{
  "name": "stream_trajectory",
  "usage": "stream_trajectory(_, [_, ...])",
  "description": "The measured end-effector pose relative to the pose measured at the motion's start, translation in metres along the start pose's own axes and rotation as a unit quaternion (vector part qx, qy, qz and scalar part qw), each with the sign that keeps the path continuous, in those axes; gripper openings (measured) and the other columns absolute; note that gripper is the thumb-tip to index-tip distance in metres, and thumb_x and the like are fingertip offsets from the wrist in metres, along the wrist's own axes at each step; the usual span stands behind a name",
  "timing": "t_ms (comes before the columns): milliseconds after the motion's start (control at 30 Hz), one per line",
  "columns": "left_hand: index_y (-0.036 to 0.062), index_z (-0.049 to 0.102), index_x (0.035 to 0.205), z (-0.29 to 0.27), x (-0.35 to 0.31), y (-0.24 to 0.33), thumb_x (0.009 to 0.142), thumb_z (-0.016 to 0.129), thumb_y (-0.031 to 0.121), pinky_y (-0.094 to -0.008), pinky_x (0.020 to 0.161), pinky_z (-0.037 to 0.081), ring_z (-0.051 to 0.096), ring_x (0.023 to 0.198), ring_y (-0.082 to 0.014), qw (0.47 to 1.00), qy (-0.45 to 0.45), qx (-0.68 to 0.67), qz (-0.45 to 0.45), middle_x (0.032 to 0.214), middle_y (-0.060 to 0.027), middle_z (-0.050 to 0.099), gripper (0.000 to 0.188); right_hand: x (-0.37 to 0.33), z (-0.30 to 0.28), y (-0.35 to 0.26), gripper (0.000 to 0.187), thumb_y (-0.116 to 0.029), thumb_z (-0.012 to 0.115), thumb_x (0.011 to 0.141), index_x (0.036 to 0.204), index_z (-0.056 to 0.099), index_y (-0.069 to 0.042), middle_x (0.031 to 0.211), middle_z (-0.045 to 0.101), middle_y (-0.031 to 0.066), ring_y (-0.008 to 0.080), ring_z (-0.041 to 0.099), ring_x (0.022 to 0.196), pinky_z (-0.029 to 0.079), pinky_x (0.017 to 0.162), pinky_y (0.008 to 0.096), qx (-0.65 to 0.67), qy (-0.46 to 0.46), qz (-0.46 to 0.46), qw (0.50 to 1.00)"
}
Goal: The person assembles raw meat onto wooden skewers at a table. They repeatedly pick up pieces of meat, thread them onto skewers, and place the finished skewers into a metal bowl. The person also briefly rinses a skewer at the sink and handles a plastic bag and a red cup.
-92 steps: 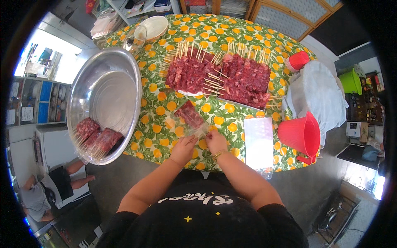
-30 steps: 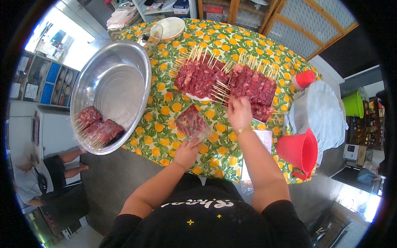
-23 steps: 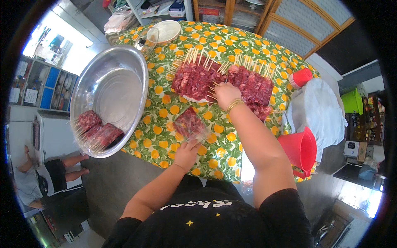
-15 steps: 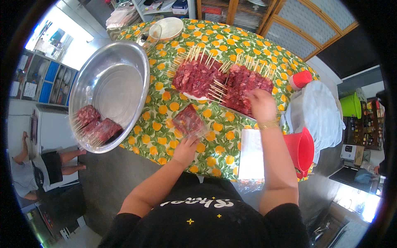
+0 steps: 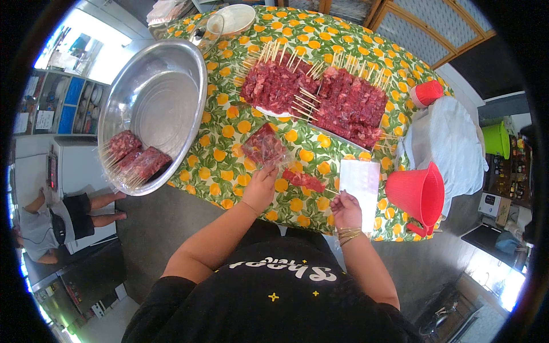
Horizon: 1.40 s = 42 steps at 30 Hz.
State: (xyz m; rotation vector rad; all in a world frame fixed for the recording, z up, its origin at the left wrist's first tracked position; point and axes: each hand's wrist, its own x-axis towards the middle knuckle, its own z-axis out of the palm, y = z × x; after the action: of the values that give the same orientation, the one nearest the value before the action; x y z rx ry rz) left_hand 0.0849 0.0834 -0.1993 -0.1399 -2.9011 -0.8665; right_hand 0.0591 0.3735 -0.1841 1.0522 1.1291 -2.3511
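Note:
My right hand (image 5: 346, 211) is closed on the stick end of a meat skewer (image 5: 305, 180), holding it level with the red meat toward the left. My left hand (image 5: 261, 187) pinches the near edge of a clear plastic bag (image 5: 264, 144) with skewered meat inside. The skewer's meat end lies close to that edge, just right of my left fingers. Beyond both hands are two big piles of raw meat skewers, the left pile (image 5: 273, 86) on a white plate and the right pile (image 5: 350, 106) on a tray, their sticks poking outward.
A large metal basin (image 5: 201, 108) at left holds several bagged meat bundles (image 5: 146, 164). A white stack of plastic bags (image 5: 360, 183) lies beside a red pitcher (image 5: 416, 194). Red cups (image 5: 427, 93), a white lid (image 5: 235, 20) and a cloth-covered object (image 5: 449, 146) sit around the orange-patterned tablecloth (image 5: 229, 166).
My right hand has come back from the right pile toward me, now with a skewer in it. My left hand stays at the bag. The view has shifted slightly.

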Motion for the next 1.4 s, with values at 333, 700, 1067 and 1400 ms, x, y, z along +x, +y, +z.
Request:
stream_trajectory(333, [0.0001,0.059,0.128,-0.001,0.001,0.004,0.078,0.061,-0.004,-0.0435,0.092,0.05,0.057,0.105,-0.0359,0.999,0.021,-0.012,0.026,0.126,-0.0148,0.057,0.05,0.035,0.069,0.085,0.013,-0.007,0.067,0.091,0.1,0.062,0.0,0.086,0.065,0.0104,0.0215,0.063,0.077,0.054,0.073,0.0339,-0.101,-0.041,0.042,0.993])
stream_trajectory(700, [0.002,0.058,0.129,0.001,-0.007,0.004,0.077,0.061,-0.002,-0.0415,0.096,0.049,0.057,0.107,-0.0338,1.0,-0.013,-0.006,0.009,0.127,-0.0128,0.057,0.053,0.052,0.103,0.088,0.012,-0.018,0.067,0.085,0.089,0.07,-0.007,0.089,0.066,0.0172,0.036,0.064,0.088,0.052,0.077,0.0452,-0.692,-0.19,-0.305,0.626])
stream_trajectory(1067, [0.0079,0.063,0.115,0.004,-0.015,0.002,0.078,0.065,0.007,-0.0405,0.082,0.054,0.059,0.098,-0.0306,1.0,-0.001,0.02,0.009,0.121,-0.0098,0.06,0.037,0.093,0.202,-0.048,0.019,-0.023,0.063,0.09,0.105,0.07,-0.014,0.104,0.065,0.0146,0.0361,0.066,0.093,0.054,0.082,0.0473,-0.701,-0.047,-0.476,0.529])
stream_trajectory(1400, [0.0066,0.055,0.107,-0.005,-0.007,0.011,0.084,0.066,0.015,-0.0466,0.077,0.054,0.058,0.098,-0.0373,0.993,-0.013,-0.01,-0.118,0.103,-0.0153,0.056,0.027,0.146,0.287,-0.094,0.021,-0.009,0.053,0.089,0.103,0.067,-0.005,0.107,0.068,0.0182,0.0371,0.066,0.1,0.055,0.086,0.0474,-0.842,-0.173,-0.401,0.317])
